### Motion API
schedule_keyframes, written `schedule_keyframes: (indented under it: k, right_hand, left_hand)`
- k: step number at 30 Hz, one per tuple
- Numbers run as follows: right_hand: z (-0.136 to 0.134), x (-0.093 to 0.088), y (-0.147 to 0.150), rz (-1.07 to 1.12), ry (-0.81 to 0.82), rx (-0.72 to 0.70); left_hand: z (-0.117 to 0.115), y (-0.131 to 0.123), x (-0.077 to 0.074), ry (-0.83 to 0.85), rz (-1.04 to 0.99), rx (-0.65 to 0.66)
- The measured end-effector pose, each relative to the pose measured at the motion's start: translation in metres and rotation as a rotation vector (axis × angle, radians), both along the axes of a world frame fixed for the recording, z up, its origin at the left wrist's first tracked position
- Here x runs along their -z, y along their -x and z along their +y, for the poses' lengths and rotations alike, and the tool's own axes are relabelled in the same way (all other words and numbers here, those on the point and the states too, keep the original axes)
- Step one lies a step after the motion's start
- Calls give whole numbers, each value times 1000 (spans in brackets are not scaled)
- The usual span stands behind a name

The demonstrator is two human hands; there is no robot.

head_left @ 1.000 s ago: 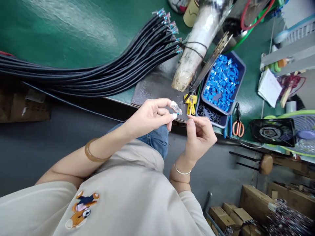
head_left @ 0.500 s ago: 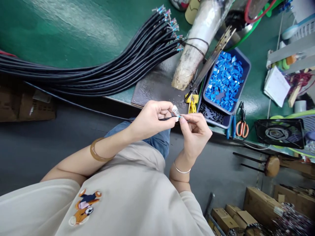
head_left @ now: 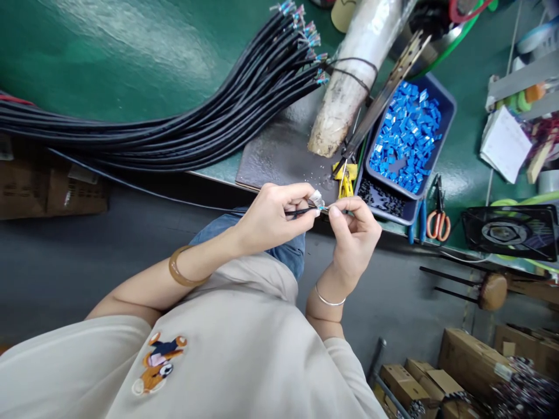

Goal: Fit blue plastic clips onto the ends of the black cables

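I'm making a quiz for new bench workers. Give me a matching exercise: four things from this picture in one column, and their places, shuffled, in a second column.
Things
1. thin cable
2. scissors
3. blue parts
4. bangle

Places
A. in the tray
B. on the arm behind the left hand
C. pinched between the left hand and the right hand
D. on the table, beside the tray

Pairs: 1-C, 2-D, 3-A, 4-B

Worker wears cream sweatshirt (head_left: 244, 361) with cartoon patch (head_left: 159, 362), blue jeans (head_left: 288, 254), amber bangle (head_left: 180, 273) behind left fingers (head_left: 297, 190), silver bracelet (head_left: 329, 301) behind right.
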State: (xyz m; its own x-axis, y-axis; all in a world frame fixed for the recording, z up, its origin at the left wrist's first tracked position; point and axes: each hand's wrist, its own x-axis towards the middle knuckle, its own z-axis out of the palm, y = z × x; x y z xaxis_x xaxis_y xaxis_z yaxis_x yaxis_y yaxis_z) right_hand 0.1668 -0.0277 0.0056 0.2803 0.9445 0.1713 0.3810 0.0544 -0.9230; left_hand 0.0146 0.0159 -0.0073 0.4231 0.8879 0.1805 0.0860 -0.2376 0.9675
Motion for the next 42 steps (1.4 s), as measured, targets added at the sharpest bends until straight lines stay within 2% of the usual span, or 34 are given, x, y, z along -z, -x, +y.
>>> schedule_keyframes:
  k: [4,7,18,22,25,27,28,32,34,38,40,42]
  right_hand:
    - [0,-1,4,-43,-37,89]
    - [-1,0,6,-23,-33,89]
    - [-2,1,5,3,73,72]
    - [-3,0,0,18,125,51]
    - [-4,-2,-1,-37,124,35]
    - [-6,-3,1,-121,66,40]
    - [-6,-3,3,-178,11,46]
    - [-8,-3,11,-344,-241,41]
    - [-7,-2,13,-286,-227,22]
    - [-5,-3,9,-144,-123,99]
    - [-6,-5,7,-169,-140,157]
    - [-8,-7,6,-260,-156,149]
  left_hand:
    - [1,0,1,63,-58,-12]
    - [2,0,2,40,-80,-48]
    - [6,2,9,-384,-18,-75]
    - [7,1,15,-586,99,-84]
    - [4,-1,17,-639,189,-106]
    - [1,-1,15,-555,160,-118]
    - [0,-1,12,-458,118,-108]
    - [0,5,-6,156,-142,99]
    - [3,10,-13,376,-225,203]
    - [10,15,-17,540,-279,242]
    - [11,15,-15,567,-298,230]
    - [11,14,-13,565,-298,231]
